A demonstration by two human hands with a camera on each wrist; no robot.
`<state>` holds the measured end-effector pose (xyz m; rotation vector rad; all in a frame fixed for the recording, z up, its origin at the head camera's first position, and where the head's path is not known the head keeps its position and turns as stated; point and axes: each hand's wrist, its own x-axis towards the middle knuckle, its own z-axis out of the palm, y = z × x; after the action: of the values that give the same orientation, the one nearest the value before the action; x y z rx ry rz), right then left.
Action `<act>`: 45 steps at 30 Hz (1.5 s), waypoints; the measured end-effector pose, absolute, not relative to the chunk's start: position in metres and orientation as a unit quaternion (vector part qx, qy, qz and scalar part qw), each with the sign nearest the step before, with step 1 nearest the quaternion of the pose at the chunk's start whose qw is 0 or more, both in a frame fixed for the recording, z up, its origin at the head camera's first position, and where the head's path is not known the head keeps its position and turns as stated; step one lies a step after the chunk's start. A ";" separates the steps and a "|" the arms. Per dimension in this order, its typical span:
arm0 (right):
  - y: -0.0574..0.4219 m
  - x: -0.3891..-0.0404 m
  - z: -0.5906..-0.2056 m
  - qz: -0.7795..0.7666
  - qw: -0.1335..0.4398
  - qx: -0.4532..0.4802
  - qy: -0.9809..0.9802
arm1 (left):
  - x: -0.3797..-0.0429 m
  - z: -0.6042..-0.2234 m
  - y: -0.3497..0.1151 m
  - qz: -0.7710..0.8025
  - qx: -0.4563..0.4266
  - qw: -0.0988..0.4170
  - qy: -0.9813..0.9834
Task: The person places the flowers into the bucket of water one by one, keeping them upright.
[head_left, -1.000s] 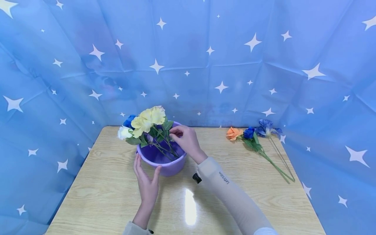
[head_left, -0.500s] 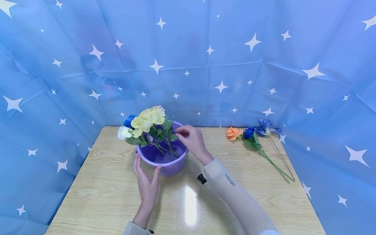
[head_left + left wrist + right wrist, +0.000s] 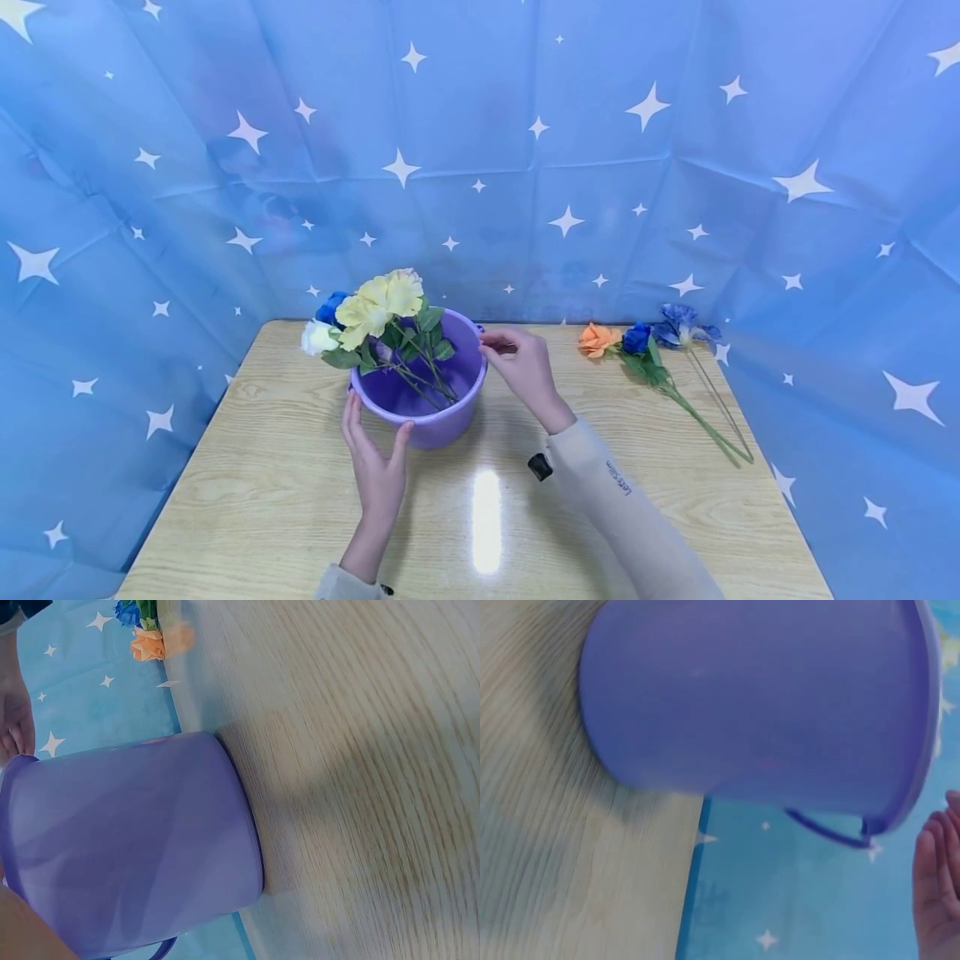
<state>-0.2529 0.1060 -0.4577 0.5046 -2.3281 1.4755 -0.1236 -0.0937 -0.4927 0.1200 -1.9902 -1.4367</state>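
A purple bucket [image 3: 420, 429] stands on the table, holding several artificial flowers. Pale yellow blooms [image 3: 378, 304], a white rose [image 3: 319, 338] and a blue flower [image 3: 330, 308] lean over its left rim. My left hand [image 3: 378, 479] rests against the bucket's near left side, fingers and thumb spread along the rim; the left wrist view cuts most of it off. Just right of the rim is my right hand [image 3: 525, 375], fingers loosely bent with nothing between them. In the right wrist view the right hand [image 3: 939, 877] appears beside the bucket's handle [image 3: 829, 831].
At the table's right lie an orange flower [image 3: 598, 340], a dark blue rose [image 3: 636, 338] and a lighter blue flower [image 3: 678, 325], with stems pointing toward the near right. A blue cloth with white stars [image 3: 480, 167] hangs behind the wooden table [image 3: 262, 483].
My right hand has drawn back to the right, from the leaves inside the bucket to outside its rim. My left hand, the bucket and the flowers have stayed almost still.
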 end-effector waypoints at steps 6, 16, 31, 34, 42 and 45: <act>0.133 -0.250 -0.465 0.527 0.182 0.149 -0.817 | -0.124 -0.492 -0.093 -0.549 0.047 0.335 -0.765; 0.185 -0.237 -0.471 0.526 0.184 0.074 -0.827 | -0.131 -0.517 -0.103 -0.550 0.048 0.323 -0.769; 0.276 -0.228 -0.520 0.491 0.209 -0.052 -0.844 | -0.135 -0.529 -0.108 -0.547 0.043 0.324 -0.771; 0.293 -0.225 -0.527 0.482 0.210 -0.082 -0.846 | -0.134 -0.529 -0.107 -0.546 0.044 0.324 -0.771; 0.337 -0.222 -0.540 0.462 0.203 -0.154 -0.850 | -0.135 -0.529 -0.107 -0.545 0.049 0.324 -0.772; 0.351 -0.223 -0.539 0.452 0.203 -0.186 -0.848 | -0.135 -0.529 -0.107 -0.543 0.048 0.328 -0.772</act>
<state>-0.2231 0.3508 -0.5393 -0.5192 -2.3665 1.2622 -0.1351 -0.1069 -0.5293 0.1263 -2.0201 -1.4219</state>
